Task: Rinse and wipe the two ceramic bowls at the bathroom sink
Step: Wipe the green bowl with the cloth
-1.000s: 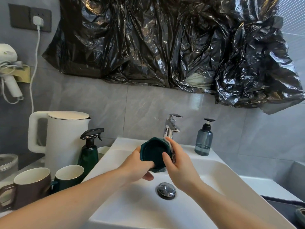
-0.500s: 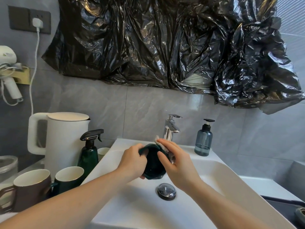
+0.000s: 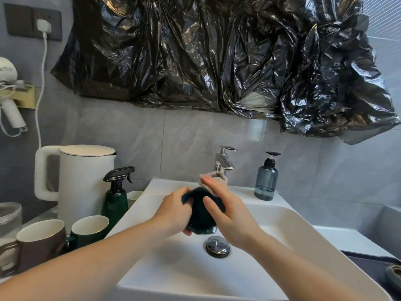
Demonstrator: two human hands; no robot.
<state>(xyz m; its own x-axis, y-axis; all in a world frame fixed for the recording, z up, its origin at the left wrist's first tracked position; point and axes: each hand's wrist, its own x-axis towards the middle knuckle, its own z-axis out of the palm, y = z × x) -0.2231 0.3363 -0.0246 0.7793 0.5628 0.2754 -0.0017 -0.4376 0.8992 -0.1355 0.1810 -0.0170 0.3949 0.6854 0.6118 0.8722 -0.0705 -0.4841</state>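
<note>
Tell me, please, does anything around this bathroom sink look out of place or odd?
Yes: crumpled black plastic sheeting hangs across the wall above the faucet, covering whatever is behind it. A kettle and mugs beside the sink are unusual too.

Left hand [image 3: 173, 211] fingers curled, gripping; right hand [image 3: 230, 216] fingers seemingly straight, pressing.

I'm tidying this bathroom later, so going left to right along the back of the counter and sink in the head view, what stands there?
White electric kettle → dark green spray bottle → chrome faucet → blue-grey translucent soap pump bottle.
</note>
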